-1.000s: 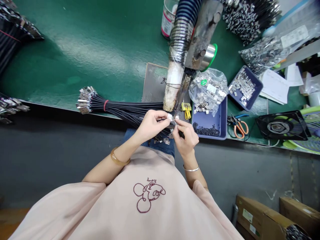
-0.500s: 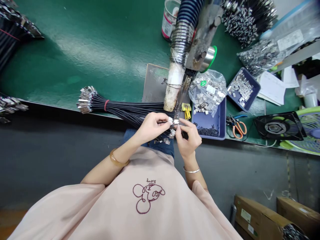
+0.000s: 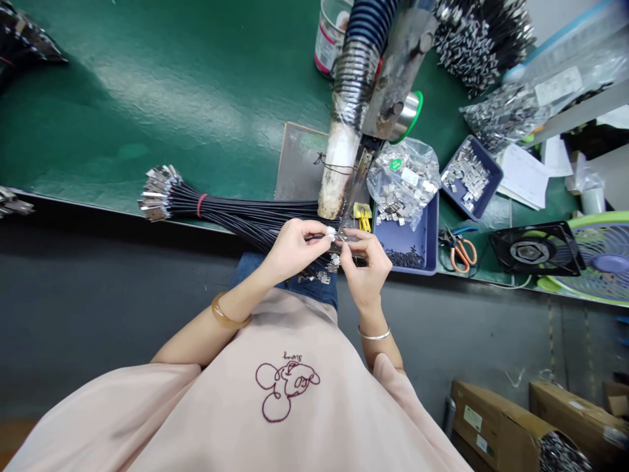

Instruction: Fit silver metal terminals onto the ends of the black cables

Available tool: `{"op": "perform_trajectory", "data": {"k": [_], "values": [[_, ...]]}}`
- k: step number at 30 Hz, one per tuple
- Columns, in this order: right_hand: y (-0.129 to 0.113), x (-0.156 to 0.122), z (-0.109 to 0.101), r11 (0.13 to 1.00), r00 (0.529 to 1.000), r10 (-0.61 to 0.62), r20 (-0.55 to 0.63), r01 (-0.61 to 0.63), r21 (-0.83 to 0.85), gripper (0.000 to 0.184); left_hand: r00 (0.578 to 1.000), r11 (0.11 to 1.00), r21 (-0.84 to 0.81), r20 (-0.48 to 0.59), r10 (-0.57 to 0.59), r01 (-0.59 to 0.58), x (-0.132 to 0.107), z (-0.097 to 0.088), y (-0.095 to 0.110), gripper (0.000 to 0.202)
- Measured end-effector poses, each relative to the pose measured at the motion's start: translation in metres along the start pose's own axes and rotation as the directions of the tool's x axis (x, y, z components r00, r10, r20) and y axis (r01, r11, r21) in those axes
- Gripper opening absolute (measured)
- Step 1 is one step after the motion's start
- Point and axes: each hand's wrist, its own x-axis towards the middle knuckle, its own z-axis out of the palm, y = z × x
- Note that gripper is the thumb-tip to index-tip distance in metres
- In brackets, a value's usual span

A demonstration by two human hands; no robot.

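Observation:
My left hand is closed in a pinch above the cable bundle, with a small white piece at its fingertips; I cannot tell whether that is a plug or a finger cover. Facing it, my right hand has thumb and forefinger closed around a small shiny metal connector part, mostly hidden. Black cables with metal plugs run along the bench edge under my left hand, tied by a red band. Loose plug ends hang below my fingers. A metal bar reaches down just beyond the fingertips.
A ribbed hose with a white nozzle stands over the work spot. To the right are a blue tray with bagged metal shells, a smaller tray, orange-handled pliers and a black fan. Solder spool sits behind.
The view has shifted slightly, so the bench things sit a little further left. My right fingers have closed in around the metal part, which shows less. My left hand keeps its pinch.

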Motion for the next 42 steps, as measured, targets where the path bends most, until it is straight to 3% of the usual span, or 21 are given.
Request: {"op": "perform_trajectory", "data": {"k": [5,15,26,35,42], "values": [[-0.0029,0.0063,-0.002,0.997,0.997,-0.077,-0.011,0.077,-0.027,0.011,1.0,1.0,0.002,0.019,0.006,-0.006,0.0024,-0.0019,0.0034,0.018],[0.0024,0.0036,-0.0037,1.0,0.999,0.004,0.048,-0.005,0.025,0.01,0.996,0.998,-0.025,0.058,-0.062,0.064,0.0045,-0.0021,0.0024,0.017],[-0.0028,0.0061,-0.0028,0.999,0.999,-0.054,0.005,0.054,0.003,0.011,0.998,0.999,0.006,0.027,-0.049,0.048,0.0007,-0.0007,0.0042,0.017],[0.0013,0.0004,-0.0058,0.988,0.988,-0.148,0.035,0.149,-0.04,0.014,0.994,0.998,-0.029,0.097,-0.056,0.059,0.0031,-0.0013,0.0047,0.016],[0.0,0.0027,-0.0021,0.993,0.995,-0.103,0.008,0.103,-0.051,0.011,0.997,0.998,-0.016,0.06,-0.056,0.057,0.0019,0.0005,0.0039,0.016]]}}
